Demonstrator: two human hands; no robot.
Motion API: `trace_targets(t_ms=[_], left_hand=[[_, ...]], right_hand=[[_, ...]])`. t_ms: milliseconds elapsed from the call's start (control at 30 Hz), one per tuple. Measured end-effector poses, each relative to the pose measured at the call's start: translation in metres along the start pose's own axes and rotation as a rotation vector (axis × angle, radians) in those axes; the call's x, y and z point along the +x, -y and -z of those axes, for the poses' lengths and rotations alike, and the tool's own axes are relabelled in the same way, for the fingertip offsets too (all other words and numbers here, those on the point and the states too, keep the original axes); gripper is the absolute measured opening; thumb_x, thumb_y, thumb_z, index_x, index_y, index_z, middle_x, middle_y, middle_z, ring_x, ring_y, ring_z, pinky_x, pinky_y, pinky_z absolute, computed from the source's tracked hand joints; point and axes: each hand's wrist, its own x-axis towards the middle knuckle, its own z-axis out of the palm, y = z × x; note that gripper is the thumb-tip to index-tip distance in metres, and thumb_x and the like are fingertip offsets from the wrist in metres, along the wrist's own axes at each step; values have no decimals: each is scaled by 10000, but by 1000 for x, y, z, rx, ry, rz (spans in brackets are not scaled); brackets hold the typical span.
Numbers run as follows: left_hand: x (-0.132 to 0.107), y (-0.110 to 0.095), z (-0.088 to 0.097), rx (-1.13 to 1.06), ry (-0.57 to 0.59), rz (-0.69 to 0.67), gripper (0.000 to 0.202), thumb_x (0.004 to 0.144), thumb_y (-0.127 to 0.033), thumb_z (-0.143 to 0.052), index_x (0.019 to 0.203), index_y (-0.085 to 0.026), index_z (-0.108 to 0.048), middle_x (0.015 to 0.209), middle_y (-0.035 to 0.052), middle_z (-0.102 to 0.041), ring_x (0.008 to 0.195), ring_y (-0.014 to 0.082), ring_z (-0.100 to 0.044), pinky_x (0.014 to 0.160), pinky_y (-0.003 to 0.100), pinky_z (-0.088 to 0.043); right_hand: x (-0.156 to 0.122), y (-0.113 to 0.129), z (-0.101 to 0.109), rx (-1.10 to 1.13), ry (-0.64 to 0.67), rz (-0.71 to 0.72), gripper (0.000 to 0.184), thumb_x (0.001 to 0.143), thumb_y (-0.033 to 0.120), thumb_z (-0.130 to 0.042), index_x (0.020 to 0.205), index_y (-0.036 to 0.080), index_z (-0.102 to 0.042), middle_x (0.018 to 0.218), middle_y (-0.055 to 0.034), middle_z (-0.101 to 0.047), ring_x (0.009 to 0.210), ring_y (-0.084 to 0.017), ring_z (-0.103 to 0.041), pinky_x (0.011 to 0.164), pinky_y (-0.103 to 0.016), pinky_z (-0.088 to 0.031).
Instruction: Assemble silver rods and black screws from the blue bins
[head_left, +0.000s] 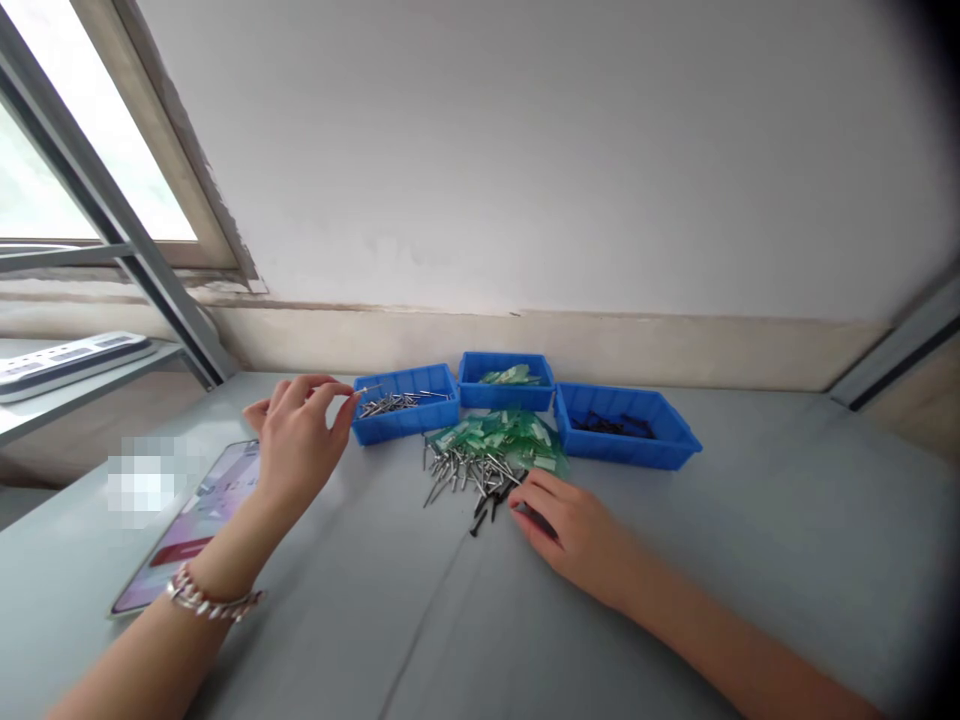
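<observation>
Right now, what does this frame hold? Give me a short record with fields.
left hand: pinches a silver nail over the left bin
right hand: fingertips at the mixed pile
left bin: silver nails
middle bin: green pieces
right bin: black screws
beside left hand: phone on the table

Plain workshop bench: blue parts bins, loose screws, bare wall.
</observation>
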Motion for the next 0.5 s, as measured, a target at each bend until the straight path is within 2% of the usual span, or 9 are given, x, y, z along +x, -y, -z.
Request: trace_targets(t_ms=[100, 300, 400, 500], left_hand=[[0, 2, -1, 13, 68, 13, 201, 860, -350, -509, 920, -191, -617, 965, 85, -621, 917, 262, -548, 757, 373, -284], [0, -3, 3, -25, 170, 37, 223, 869, -347, -449, 948, -193, -590, 1001, 98, -587, 979, 268, -533, 798, 403, -342], [-4, -8, 4, 86, 321, 147, 314, 865, -300, -411, 1120, -166, -535, 1194, 168, -493, 1084, 342, -457, 807, 482, -378], [-9, -5, -1, 189, 552, 319, 485, 854, -200, -363, 1334, -136, -345, 1397, 229, -249, 1208, 431, -316, 819, 598, -367]], right_hand=[[-1, 1, 2, -2, 6, -15, 147, 888, 146, -426, 902, 180, -568, 873, -36, -550, 764, -159, -567, 708, -299, -467], [-2, -2, 1, -34, -8, -62, 146, 876, 139, -434, 905, 177, -572, 882, -39, -552, 770, -168, -571, 716, -317, -470], [-1, -2, 0, -44, 0, -79, 148, 878, 148, -434, 916, 180, -573, 893, -38, -554, 769, -171, -575, 717, -324, -472], [0, -1, 1, -48, 16, -82, 153, 884, 154, -423, 914, 181, -570, 893, -38, -552, 759, -170, -576, 700, -324, -476]])
